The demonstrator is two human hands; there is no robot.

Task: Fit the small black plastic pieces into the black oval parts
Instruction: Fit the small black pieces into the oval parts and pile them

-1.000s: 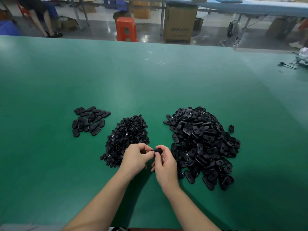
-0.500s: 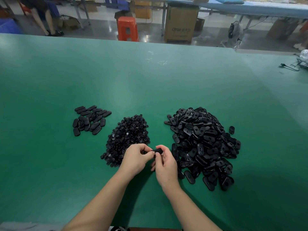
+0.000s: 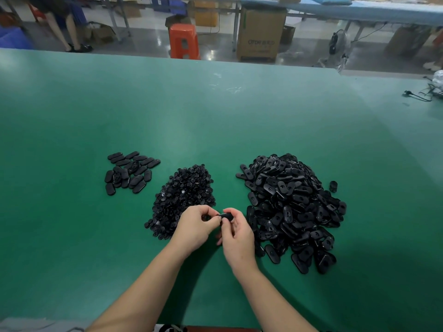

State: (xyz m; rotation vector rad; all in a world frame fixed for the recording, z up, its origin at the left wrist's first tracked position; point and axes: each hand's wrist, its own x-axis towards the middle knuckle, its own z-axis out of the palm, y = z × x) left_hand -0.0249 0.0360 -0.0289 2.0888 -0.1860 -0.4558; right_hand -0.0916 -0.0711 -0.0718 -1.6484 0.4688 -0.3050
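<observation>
Hands together above green table (image 3: 215, 116), left hand (image 3: 195, 227) and right hand (image 3: 236, 236) fingers pinching one black oval part (image 3: 227, 216).

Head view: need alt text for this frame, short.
Both hands, left hand and right hand, pinch one black oval part between them above a green table. Behind them lie a pile of small black pieces, a larger heap of oval parts to the right, and a small flat group of ovals to the left.
</observation>
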